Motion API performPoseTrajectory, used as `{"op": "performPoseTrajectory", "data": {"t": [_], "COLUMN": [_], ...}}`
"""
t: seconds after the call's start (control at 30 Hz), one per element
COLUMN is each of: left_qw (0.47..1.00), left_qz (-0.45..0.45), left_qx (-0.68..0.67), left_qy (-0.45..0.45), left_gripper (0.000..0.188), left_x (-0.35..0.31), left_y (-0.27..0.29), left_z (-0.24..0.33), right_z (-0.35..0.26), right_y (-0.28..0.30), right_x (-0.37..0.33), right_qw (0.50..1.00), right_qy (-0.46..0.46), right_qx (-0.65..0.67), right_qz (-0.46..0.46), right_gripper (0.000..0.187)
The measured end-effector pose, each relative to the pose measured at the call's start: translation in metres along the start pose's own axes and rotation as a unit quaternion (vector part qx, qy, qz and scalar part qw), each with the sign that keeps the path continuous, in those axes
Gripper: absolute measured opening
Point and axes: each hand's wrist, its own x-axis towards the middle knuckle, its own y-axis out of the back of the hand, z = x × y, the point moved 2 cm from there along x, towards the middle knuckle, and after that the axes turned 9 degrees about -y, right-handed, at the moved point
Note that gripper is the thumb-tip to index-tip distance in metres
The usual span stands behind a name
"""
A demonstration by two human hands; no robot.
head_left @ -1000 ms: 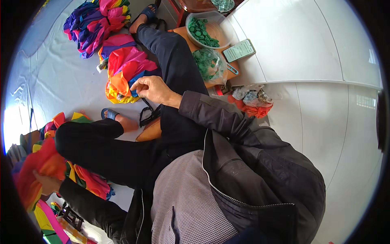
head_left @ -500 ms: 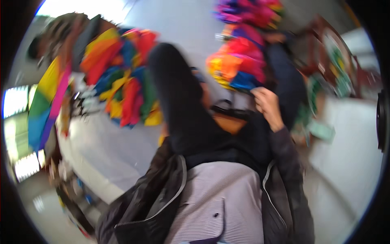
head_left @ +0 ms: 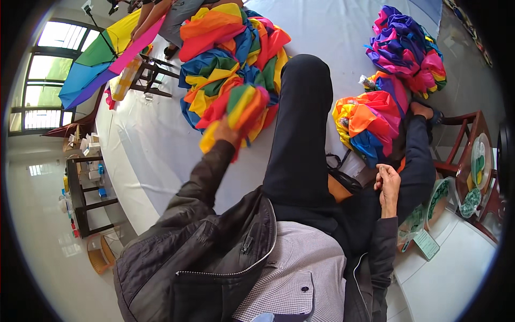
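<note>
My left hand (head_left: 223, 134), smeared by motion, is closed on a bunched rainbow-striped cloth (head_left: 248, 110) at the near edge of the left pile. Behind it rises that large pile of rainbow cloth (head_left: 212, 59) in red, orange, yellow, green and blue. My right hand (head_left: 388, 185) hovers above my right leg with thumb and fingers curled together; whatever they pinch, if anything, is too small to make out. Just beyond it lies a smaller multicoloured cloth bundle (head_left: 370, 118), with a purple and pink one (head_left: 402, 48) farther off.
At far left, another person's hands (head_left: 153, 16) hold an open rainbow umbrella (head_left: 102, 61) beside a dark stool (head_left: 153, 72). Pale sheeting (head_left: 177, 161) covers the floor. A red-brown wooden chair (head_left: 461, 145) stands right; a dark-strapped bag (head_left: 343, 180) lies between my legs.
My left hand has come into view, holding striped cloth at the left pile. My right hand has drawn back from the right bundle. The whole view has swung left.
</note>
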Motion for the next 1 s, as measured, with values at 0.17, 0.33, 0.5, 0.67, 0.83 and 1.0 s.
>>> {"op": "performPoseTrajectory", "data": {"t": [0.17, 0.33, 0.5, 0.67, 0.83, 1.0], "left_qw": [0.977, 0.964, 0.98, 0.92, 0.826, 0.754], "left_qz": [0.121, 0.126, 0.069, 0.131, 0.098, -0.045], "left_qx": [0.174, 0.172, 0.042, -0.31, -0.463, -0.601], "left_qy": [-0.006, -0.156, -0.179, -0.201, -0.306, -0.262], "left_gripper": [0.071, 0.1, 0.066, 0.027, 0.026, 0.029], "left_x": [0.135, 0.196, 0.176, 0.146, 0.136, 0.116], "left_y": [0.094, 0.133, 0.061, 0.082, 0.148, 0.117], "left_z": [-0.003, -0.059, 0.019, 0.188, 0.341, 0.411], "right_z": [-0.005, -0.004, 0.002, 0.005, 0.005, 0.01], "right_y": [0.005, -0.01, -0.003, 0.001, -0.006, -0.016], "right_x": [-0.005, 0.001, 0.001, 0.014, 0.06, 0.108], "right_qw": [1.0, 1.0, 1.0, 0.999, 0.991, 0.978], "right_qy": [-0.001, -0.001, -0.012, -0.024, -0.035, -0.061], "right_qx": [-0.002, 0.019, 0.007, -0.018, -0.124, -0.195], "right_qz": [0.018, -0.005, 0.015, 0.023, 0.027, 0.049], "right_gripper": [0.016, 0.015, 0.017, 0.016, 0.017, 0.024]}}
